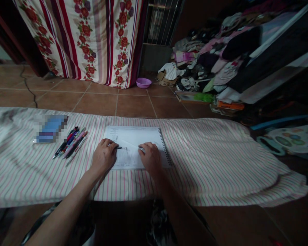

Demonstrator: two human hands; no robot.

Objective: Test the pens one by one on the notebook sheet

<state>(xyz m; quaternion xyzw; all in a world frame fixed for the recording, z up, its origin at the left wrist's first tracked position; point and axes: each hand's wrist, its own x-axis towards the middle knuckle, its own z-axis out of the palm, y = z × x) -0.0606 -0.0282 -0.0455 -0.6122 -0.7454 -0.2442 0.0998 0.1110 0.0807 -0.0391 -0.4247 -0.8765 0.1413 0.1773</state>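
A spiral notebook (133, 135) lies on a striped cloth with its wire binding on the right side. Over its left part, my left hand (104, 154) is closed round a pen (122, 148), whose slim dark and pale end points to the right. My right hand (151, 158) rests above the notebook's right half. Its fingers are pinched on a small greyish piece (141, 149), too small to name. A gap separates this piece from the pen. Faint marks show on the page. Several pens (71, 142) lie in a pile left of the notebook.
A flat blue object (50, 129), blurred out, lies beyond the pens. The striped cloth (210, 160) covers the low surface. On the tiled floor stand a purple basin (143, 82) and a heap of clothes (202, 58). A flowered curtain (100, 37) hangs behind.
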